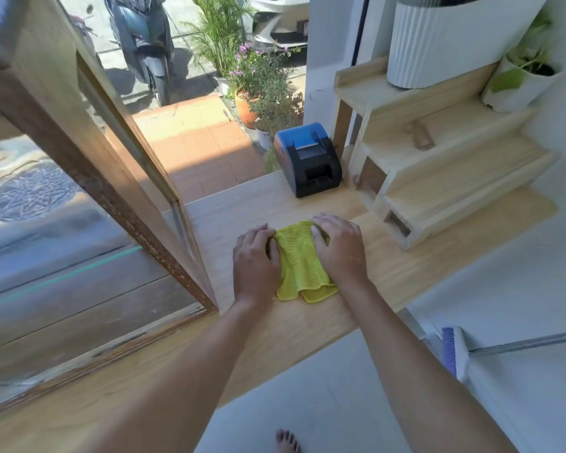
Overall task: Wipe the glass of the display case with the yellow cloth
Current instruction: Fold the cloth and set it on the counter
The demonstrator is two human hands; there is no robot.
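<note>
The yellow cloth (303, 263) lies folded on the light wooden counter (389, 276). My left hand (255, 263) holds its left edge, fingers curled onto the fabric. My right hand (339, 248) lies on its right side, fingertips bent over the far corner. The display case (79, 178), a wooden frame with glass panes, stands on the counter to the left of both hands; its near corner post is a short way left of my left hand.
A black and blue receipt printer (307, 158) stands behind the cloth. Stepped wooden shelves (438, 152) with white planters (448, 40) fill the right. A broom (458, 348) leans below the counter at right. Potted plants (258, 86) and a scooter (144, 44) are outside.
</note>
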